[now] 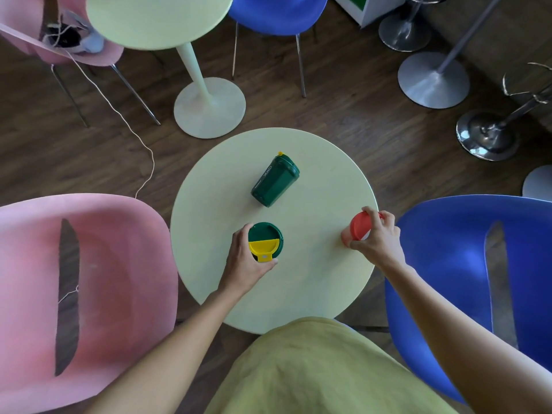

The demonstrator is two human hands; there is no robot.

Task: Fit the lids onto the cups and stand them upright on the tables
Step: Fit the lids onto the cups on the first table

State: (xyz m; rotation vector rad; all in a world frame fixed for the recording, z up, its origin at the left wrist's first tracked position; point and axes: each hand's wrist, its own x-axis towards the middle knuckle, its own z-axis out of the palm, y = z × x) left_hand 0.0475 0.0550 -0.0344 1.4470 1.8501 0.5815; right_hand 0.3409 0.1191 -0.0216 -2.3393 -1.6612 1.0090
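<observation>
Floor: dark wood planks (343, 115), running under everything in your view. Seating: one pink chair (104, 294) at your left, one blue chair (448, 264) at your right; a second pink chair (98, 56) and a second blue chair (277, 16) stand further off, beyond a second pale round table (158, 22) on a pedestal. Main surface: pale yellow-green round table (313, 288), directly in front of you, carrying all three cups. Item one: green cup (273, 182), lying on its side near the table's middle, lid fitted, with a small yellow tab at the lid end, well apart from both your hands. Item two: upright cup under your left hand (243, 264); only its green lid (264, 234) shows from above, with a yellow flap (263, 248) across the near half; your fingers wrap the cup's side. Item three: red-lidded cup (361, 227) at the table's right edge, tilted, a pale patch visible below the red lid; your right hand (379, 243) is closed around it from the right side, fingers over the lid. Small item: a thin white cord (119, 112) trailing across the floor from the far pink chair.
</observation>
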